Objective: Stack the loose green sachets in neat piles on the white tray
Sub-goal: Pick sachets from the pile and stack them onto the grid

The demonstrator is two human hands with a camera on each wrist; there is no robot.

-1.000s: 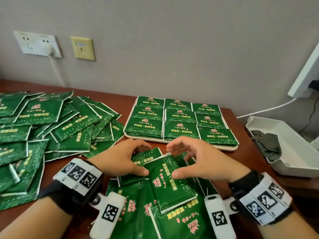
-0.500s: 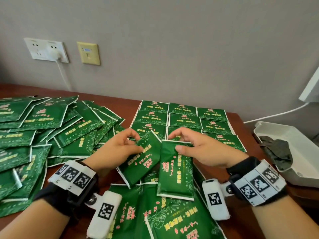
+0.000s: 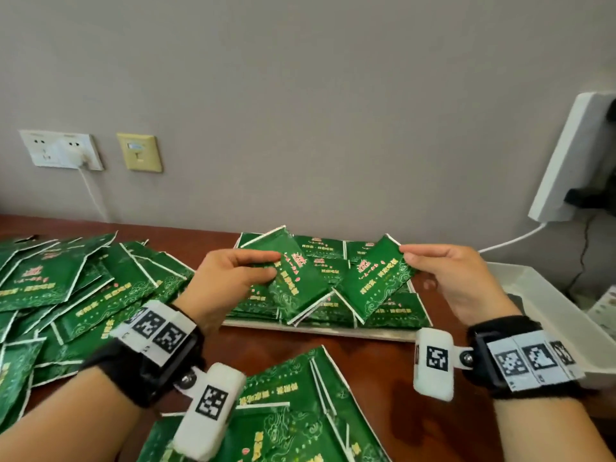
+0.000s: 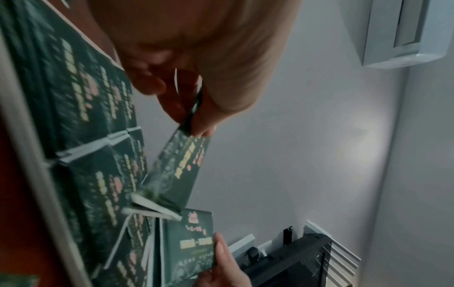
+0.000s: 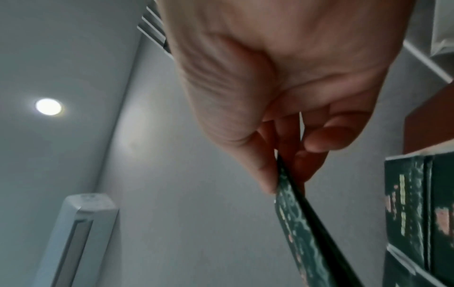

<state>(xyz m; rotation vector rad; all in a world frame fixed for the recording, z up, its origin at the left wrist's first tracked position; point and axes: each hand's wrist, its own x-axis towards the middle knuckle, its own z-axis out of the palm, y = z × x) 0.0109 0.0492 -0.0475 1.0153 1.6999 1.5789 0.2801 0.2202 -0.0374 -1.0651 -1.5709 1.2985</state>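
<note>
My left hand [image 3: 240, 275] pinches one green sachet [image 3: 296, 281] between thumb and fingers, tilted, above the left half of the white tray [image 3: 320, 331]. Over the tray's right half my right hand [image 3: 443, 271] pinches a second green sachet [image 3: 376, 281] by its upper corner. The tray holds neat piles of green sachets [image 3: 330, 248], partly hidden behind the two held ones. In the left wrist view my left hand [image 4: 194, 118] grips its sachet [image 4: 181, 165] over the piles. Seen edge-on in the right wrist view, the other sachet [image 5: 302, 223] hangs from my right hand [image 5: 277, 170].
A large heap of loose sachets [image 3: 66, 295] covers the brown table at the left. More loose sachets [image 3: 283, 411] lie near my wrists. A white bin [image 3: 566, 315] stands at the right edge. Wall sockets [image 3: 63, 150] and a cable sit at the back left.
Both hands have lifted their sachets from the near pile and carried them forward over the tray, spreading apart. The head view has tipped upward.
</note>
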